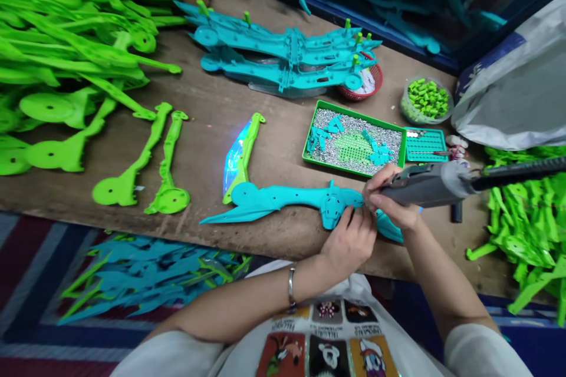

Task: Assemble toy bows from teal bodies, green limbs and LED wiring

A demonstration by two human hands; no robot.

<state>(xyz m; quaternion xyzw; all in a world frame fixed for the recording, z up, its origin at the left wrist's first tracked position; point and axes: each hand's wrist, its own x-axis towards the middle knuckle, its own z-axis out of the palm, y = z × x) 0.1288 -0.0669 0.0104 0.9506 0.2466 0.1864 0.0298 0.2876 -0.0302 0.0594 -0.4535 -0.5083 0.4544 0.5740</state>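
Our left hand (349, 240) closes its fingers (360, 218) on the teal part (283, 199), which lies along the near edge of the bench (212, 112). Our right hand (391, 200) wraps tightly round a grey screwdriver (427, 184), whose tip is hidden behind the fingers. The screw tray (354, 113) sits just beyond. The lettering on the shirt (327, 330) is too small to read.

I read bright, even light from above, soft short shadows under parts on the wooden table (212, 106), iridescent glare on the foil strip (233, 159), screwdriver (424, 184) slightly soft, far right corner dim, wide-lens bending at left and right edges.
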